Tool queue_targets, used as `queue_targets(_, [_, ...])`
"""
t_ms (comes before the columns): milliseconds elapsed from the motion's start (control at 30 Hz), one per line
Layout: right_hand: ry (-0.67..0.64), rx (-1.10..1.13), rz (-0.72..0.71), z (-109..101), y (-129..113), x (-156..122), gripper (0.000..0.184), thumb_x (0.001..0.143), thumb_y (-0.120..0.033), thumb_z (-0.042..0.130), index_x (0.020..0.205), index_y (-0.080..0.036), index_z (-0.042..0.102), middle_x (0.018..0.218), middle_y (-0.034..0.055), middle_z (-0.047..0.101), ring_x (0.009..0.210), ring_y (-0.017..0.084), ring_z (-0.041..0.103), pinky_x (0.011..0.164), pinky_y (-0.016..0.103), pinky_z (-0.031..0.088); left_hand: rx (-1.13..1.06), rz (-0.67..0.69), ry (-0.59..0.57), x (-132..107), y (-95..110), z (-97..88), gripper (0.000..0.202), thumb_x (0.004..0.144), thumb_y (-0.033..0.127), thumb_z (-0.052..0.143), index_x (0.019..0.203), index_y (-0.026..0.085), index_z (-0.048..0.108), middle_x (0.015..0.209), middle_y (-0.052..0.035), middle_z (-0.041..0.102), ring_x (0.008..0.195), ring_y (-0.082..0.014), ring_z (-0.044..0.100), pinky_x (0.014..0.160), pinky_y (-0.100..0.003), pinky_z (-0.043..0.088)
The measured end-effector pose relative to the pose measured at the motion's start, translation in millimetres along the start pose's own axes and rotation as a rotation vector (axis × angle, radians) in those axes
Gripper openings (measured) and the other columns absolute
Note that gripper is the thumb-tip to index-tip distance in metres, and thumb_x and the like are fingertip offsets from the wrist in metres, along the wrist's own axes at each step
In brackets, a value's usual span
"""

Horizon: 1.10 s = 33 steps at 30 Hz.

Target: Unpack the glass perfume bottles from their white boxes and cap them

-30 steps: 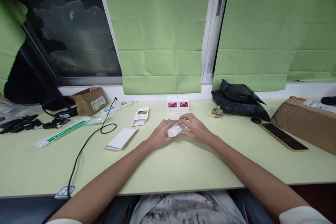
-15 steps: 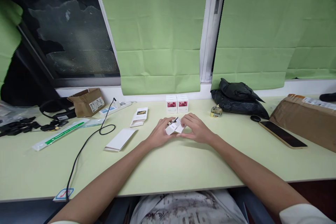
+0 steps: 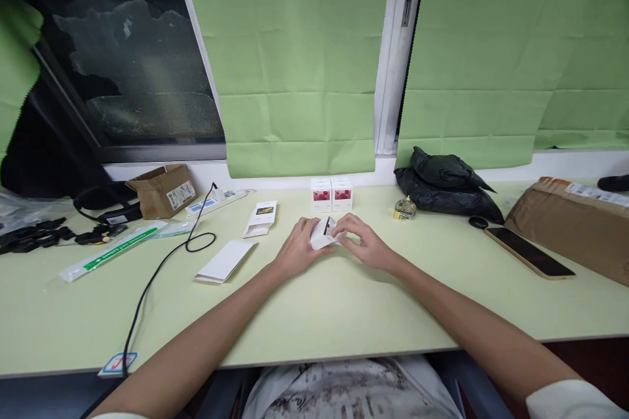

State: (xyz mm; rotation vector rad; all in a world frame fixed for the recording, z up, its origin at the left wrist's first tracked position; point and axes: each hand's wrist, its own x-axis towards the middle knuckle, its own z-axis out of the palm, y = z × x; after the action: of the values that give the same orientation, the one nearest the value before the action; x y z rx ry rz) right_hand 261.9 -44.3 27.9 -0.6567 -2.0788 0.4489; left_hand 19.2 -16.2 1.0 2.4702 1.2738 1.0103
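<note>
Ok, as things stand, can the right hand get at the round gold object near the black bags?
Probably yes: nothing visible stands between the right hand and the round gold object. The right hand is busy at the small white box, but the left hand is holding that.

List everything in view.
Open paper carton: 1, white, in hands
Red-pictured boxes: at least 2, white, back centre
Loose paper cartons: 2, white, left
Thin cable: 1, black, left
Power strip: 1, white, back left
Tangled clutter: uncounted, black, far left
Cardboard boxes: 2, brown, left, right
Round object: 1, gold, right
Plastic bundle: 1, black, back right
Phone: 1, black, right
Fabric curtains: several, green, back
Table: 1, pale green, below
Left hand, right hand: 2, bare, on carton
</note>
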Motion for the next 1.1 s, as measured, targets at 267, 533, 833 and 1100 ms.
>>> queue_targets(267, [-0.01,0.187,0.215,8,8,-2,0.028,0.104,-0.026,0.045,0.108,-0.023,0.072,0.099,0.0035,0.07,0.097,0.02,0.065,0.09,0.035,0.051,0.094,0.074,-0.029,0,-2,0.5,0.075,0.081,0.065,0.078,0.139,0.027,0.05,0.127,-0.0103,0.057,0.119,-0.0333,0.054,0.098,-0.05,0.05])
queue_targets(533, [0.069,-0.139,0.185,7,12,-3,0.023,0.104,-0.027,0.048,0.1,-0.024,0.07,0.098,0.0024,0.065,0.091,0.018,0.06,0.083,0.032,0.046,0.097,0.106,-0.044,0,-1,1.3,0.077,0.08,0.065,0.079,0.139,0.027,0.05,0.127,-0.0102,0.059,0.119,-0.0335,0.054,0.099,-0.05,0.049])
queue_targets(833, [0.059,0.041,0.397,18,26,-5,0.013,0.097,-0.035,0.058,0.099,-0.023,0.061,0.092,-0.0007,0.068,0.08,0.017,0.063,0.072,0.03,0.048,0.15,0.127,-0.037,0,-4,1.8,0.081,0.077,0.065,0.081,0.14,0.026,0.048,0.129,-0.0113,0.057,0.119,-0.0339,0.053,0.1,-0.05,0.048])
queue_targets(1100, [0.114,0.481,0.597,29,51,-6,0.03,0.083,-0.034,0.071,0.102,-0.024,0.051,0.068,-0.0065,0.063,0.066,0.018,0.066,0.063,0.028,0.05,0.152,0.135,-0.085,0,3,-2.2,0.09,0.073,0.075,0.078,0.143,0.027,0.049,0.129,-0.0125,0.057,0.117,-0.0348,0.053,0.098,-0.05,0.047])
